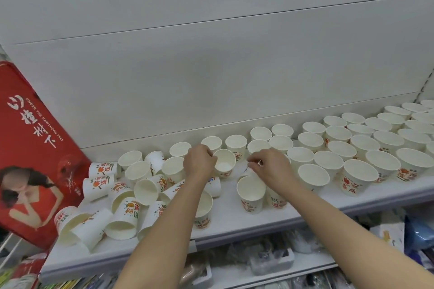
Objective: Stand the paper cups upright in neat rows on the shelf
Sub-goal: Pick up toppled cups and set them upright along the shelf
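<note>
Both bare forearms reached forward over the white shelf (234, 216) from the lower edge of the view. The left hand (199, 161) was curled, and its grip pinched the rim of one paper cup (224, 164), which was tilted with its open mouth turned toward the camera, just in front of the rear row. The right hand (270, 166) was also curled; its fingertips (252, 164) were pressed together at the top of a partly hidden cup, and whether they actually held that cup could not be told. An upright cup (250, 193) stood just in front of the right hand, touching a second printed cup under the wrist. To the right, the upright cups (357, 145) stood in rows running toward the far right end of the shelf, mouths up. To the left, a loose heap of cups (122, 202) lay on their sides or leaned against one another, with a few upright ones behind them along the back panel (211, 73). A red poster (30, 143) showing a person leaned at the left end of the shelf. Packaged goods (270, 258) lay blurred on the level below.
</note>
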Available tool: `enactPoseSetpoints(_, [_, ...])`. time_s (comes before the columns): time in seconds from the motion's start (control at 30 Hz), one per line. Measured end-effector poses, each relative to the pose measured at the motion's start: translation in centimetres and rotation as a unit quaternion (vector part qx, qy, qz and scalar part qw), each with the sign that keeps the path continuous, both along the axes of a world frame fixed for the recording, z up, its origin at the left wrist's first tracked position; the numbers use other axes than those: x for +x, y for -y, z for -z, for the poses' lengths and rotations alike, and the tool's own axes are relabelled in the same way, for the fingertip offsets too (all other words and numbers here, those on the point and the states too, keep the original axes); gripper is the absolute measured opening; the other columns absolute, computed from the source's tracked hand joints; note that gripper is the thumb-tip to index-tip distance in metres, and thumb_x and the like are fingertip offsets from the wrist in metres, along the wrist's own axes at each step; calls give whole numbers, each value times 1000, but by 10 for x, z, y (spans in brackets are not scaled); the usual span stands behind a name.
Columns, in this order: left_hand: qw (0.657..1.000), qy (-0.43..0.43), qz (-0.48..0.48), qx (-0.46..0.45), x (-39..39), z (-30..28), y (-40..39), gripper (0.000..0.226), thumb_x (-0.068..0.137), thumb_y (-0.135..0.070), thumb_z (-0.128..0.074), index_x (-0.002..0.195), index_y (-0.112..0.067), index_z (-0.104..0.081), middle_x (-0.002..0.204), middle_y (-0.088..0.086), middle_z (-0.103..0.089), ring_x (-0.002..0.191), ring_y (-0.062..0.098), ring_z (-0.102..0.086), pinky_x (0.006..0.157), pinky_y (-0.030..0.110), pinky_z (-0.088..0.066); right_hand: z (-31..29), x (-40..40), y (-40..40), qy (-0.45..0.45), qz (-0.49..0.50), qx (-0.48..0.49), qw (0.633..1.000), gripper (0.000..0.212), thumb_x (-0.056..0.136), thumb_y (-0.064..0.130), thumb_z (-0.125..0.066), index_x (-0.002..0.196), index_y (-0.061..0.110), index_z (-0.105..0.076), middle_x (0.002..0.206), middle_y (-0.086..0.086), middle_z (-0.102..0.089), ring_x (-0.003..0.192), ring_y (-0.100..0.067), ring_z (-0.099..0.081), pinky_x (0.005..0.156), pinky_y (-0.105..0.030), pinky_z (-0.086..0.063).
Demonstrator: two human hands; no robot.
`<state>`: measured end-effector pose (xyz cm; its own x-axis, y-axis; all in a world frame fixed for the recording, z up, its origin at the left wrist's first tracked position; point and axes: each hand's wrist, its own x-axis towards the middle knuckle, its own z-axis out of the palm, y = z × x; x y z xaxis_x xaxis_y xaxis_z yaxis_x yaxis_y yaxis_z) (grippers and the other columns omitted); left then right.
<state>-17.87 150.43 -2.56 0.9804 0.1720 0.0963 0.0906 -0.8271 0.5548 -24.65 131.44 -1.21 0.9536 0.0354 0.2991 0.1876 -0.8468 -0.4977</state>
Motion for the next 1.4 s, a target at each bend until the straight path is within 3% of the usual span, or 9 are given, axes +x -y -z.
enactPoseSetpoints(0.17, [1000, -3, -3, -5, 0, -1, 1, 7, 74, -19, -66, 76, -21, -72, 74, 0, -70, 76, 24, -65, 62, 26, -47, -21, 31, -8, -155, -12, -178, 972, 18, 68, 37, -75, 80, 23, -72, 80, 2, -68, 79, -17, -63, 56, -23, -38])
enactPoseSetpoints(0.4, [1000, 6, -4, -20, -2, 1, 5, 7, 74, -20, -65, 78, -22, -71, 69, -3, -70, 73, 19, -66, 61, 26, -49, -21, 44, -18, -168, -49, -222, 959, 44, 58, 56, -79, 83, 21, -71, 81, 0, -69, 78, -18, -64, 64, -27, -48])
enactPoseSetpoints(0.53, [1000, 8, -10, -28, -2, 1, 7, 8, 75, -20, -64, 79, -22, -71, 69, -3, -70, 73, 18, -66, 58, 25, -48, -20, 44, -15, -171, -61, -255, 950, 40, 62, 48, -80, 91, 22, -70, 88, 1, -68, 83, -17, -62, 66, -28, -47])
enactPoseSetpoints(0.73, [999, 3, -23, -38, -4, 2, 5, 12, 76, -25, -65, 86, -23, -72, 73, -2, -72, 76, 18, -68, 67, 28, -54, -15, 45, -13, -68, -29, -256, 964, 14, 78, 18, -59, 88, 20, -69, 90, -5, -68, 83, -26, -63, 62, -28, -43])
enactPoseSetpoints(1.0, [1000, 17, 0, -20, -27, -11, -30, 19, 77, -30, -65, 94, -29, -73, 84, -9, -73, 83, 15, -68, 74, 32, -54, -4, 49, -3, -52, 17, -204, 977, 8, 81, 14, -60, 88, 14, -64, 89, -10, -66, 75, -28, -56, 58, -29, -35])
enactPoseSetpoints(1.13, [999, 42, -2, -32, -65, -24, -49, 16, 81, -41, -67, 94, -34, -73, 90, -18, -71, 90, 9, -65, 76, 31, -53, -2, 34, 4, -20, 23, -171, 985, 13, 86, 26, -58, 95, 19, -65, 96, 0, -66, 90, -24, -60, 61, -29, -37])
enactPoseSetpoints(1.23, [995, 86, 41, -30, -113, -27, -58, 23, 79, -50, -71, 97, -36, -70, 96, -24, -65, 91, 2, -58, 78, 31, -49, 0, -3, 22, 98, 1, -66, 993, 17, 89, 37, -60, 96, 24, -69, 93, 6, -69, 89, -21, -61, 68, -31, -44])
enactPoseSetpoints(1.33, [986, 128, 99, 49, -154, -13, -60, 36, 68, -53, -78, 99, -39, -68, 104, -25, -58, 101, 4, -45, 84, 24, -37, 21, -53, 45, 220, -48, -31, 974, 28, 87, 40, -56, 96, 19, -72, 91, 5, -69, 86, -23, -58, 75, -35, -44])
enactPoseSetpoints(1.4, [981, 111, 116, 105, -163, 5, -58, 41, 64, -51, -82, 100, -39, -68, 107, -23, -57, 103, 8, -45, 86, 25, -37, 42, -75, 62, 220, -43, -42, 974, 33, 87, 43, -54, 100, 17, -71, 95, 5, -68, 89, -23, -55, 76, -36, -41])
